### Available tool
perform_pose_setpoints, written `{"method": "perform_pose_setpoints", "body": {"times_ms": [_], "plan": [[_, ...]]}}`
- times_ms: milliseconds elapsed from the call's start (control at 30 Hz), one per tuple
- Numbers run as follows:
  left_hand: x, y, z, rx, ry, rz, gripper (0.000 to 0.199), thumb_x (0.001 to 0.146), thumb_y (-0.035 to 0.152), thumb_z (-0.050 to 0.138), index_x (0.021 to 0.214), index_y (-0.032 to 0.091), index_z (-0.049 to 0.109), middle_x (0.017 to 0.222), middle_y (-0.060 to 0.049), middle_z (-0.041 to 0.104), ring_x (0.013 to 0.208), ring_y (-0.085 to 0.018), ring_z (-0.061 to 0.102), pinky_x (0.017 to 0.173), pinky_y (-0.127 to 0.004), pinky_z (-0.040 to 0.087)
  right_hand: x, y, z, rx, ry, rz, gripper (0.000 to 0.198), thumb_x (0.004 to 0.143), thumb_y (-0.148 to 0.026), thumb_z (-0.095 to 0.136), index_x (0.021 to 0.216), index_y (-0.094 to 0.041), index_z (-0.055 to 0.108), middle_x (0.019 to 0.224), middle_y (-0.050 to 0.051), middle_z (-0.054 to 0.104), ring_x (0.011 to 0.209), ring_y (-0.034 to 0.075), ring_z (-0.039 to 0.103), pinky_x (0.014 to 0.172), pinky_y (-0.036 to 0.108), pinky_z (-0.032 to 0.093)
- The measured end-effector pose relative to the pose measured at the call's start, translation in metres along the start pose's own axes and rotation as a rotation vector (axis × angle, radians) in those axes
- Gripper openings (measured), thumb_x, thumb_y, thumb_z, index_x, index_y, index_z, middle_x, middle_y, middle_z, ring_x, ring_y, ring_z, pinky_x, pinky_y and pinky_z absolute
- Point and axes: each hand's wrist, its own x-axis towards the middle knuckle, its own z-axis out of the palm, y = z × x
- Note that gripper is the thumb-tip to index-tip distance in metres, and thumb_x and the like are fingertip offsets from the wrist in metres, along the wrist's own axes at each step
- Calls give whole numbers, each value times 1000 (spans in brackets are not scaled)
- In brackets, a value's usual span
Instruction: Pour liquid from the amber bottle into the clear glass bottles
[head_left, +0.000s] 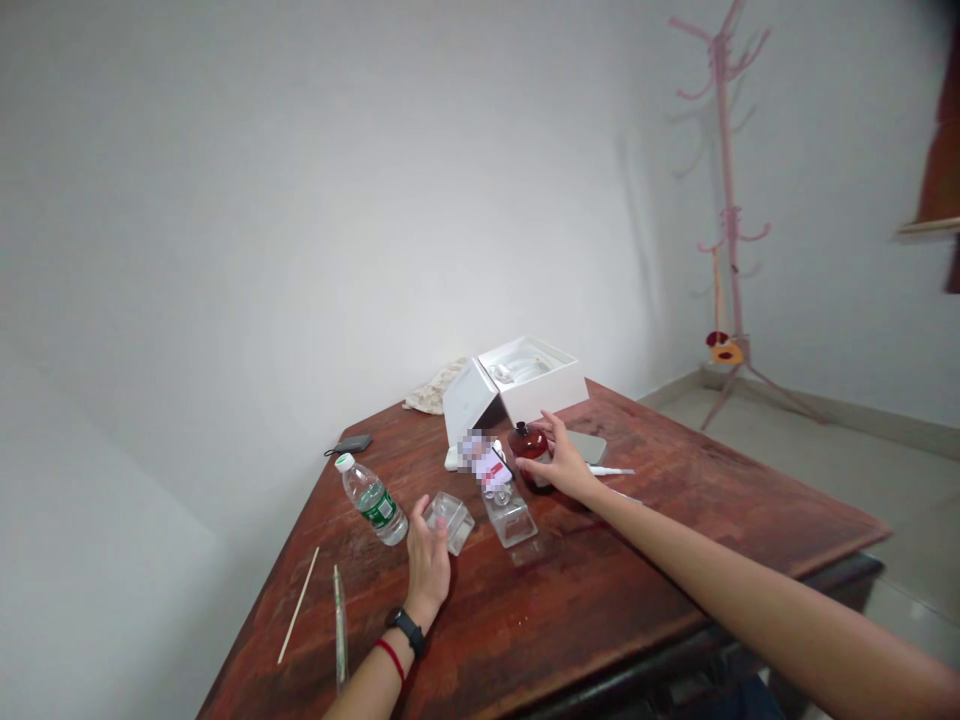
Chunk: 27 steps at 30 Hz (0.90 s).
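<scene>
Right grip (559, 464) clasped the amber bottle (528, 442) on the table (585, 610); left grip (429, 560) held the clear container (460, 530) at one side. Between both lay a clear tray (514, 528). Beyond, an opened white box (551, 399) stood near the wall (480, 200).

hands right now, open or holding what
Left hand: partly curled at the clear box; firm grip can't be told.
Right hand: closed around the dark red bottle.

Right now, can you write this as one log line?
left hand: at clear plastic box | right hand: at reddish-brown bottle | nearby: green-labelled water bottle, open white box | surface: wooden table
</scene>
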Motion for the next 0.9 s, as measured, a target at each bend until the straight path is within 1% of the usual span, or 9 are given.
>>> {"method": "perform_pose_setpoints", "body": {"times_ms": [100,233,433,533,600,667,733,800,900], "plan": [[-1,-5,0,15,-3,9,63,114,60,27,153,14,44,154,-23,55,149,-33,51,127,-56,35,3,0,-2,19,54,26,100,79,-67,80,158,-28,33,154,21,55,147,37,55,124,60,40],[-3,-9,0,43,7,46,66,114,62,23,155,13,41,159,-24,50,155,-34,43,131,-57,30,8,-2,-4,51,133,72,89,92,-78,57,160,-29,29,160,23,50,151,37,51,125,64,38],[-10,2,-6,64,-15,196,63,116,60,24,160,18,37,172,-23,33,165,-35,23,133,-63,20,12,-8,-9,69,220,101,87,96,-83,43,162,-27,31,165,22,47,156,36,45,129,60,34],[-13,11,-19,71,-54,287,60,116,59,27,162,21,34,177,-21,24,168,-36,11,132,-66,15,11,-7,-11,69,239,106,84,97,-83,41,161,-30,33,165,19,48,156,36,45,130,60,33],[-13,19,-31,72,-89,350,63,115,61,31,165,23,31,179,-20,19,168,-38,8,132,-69,15,10,-5,-10,66,236,109,82,97,-82,42,160,-30,35,164,19,50,154,36,48,129,62,33],[-10,28,-42,70,-117,436,62,115,60,35,166,27,29,180,-17,18,168,-37,11,131,-69,14,8,-3,-9,60,228,110,79,98,-81,42,159,-30,37,163,18,51,153,35,49,129,62,34],[-6,40,-51,100,-132,604,61,117,52,35,170,24,24,181,-17,14,168,-38,7,132,-69,12,5,-3,-7,48,221,96,75,100,-79,41,159,-32,38,163,16,52,153,34,49,129,62,34],[-2,53,-56,109,-148,759,61,117,48,35,172,24,20,182,-13,11,169,-35,3,134,-63,8,1,-6,-6,30,216,60,71,102,-76,39,159,-34,38,164,13,52,154,33,48,130,60,33],[-2,72,-54,120,-215,883,63,119,46,28,174,22,13,183,-10,7,169,-33,4,136,-55,10,-7,-19,-5,-8,205,-36,67,106,-71,37,161,-33,36,169,13,46,158,32,43,132,59,30]]}}
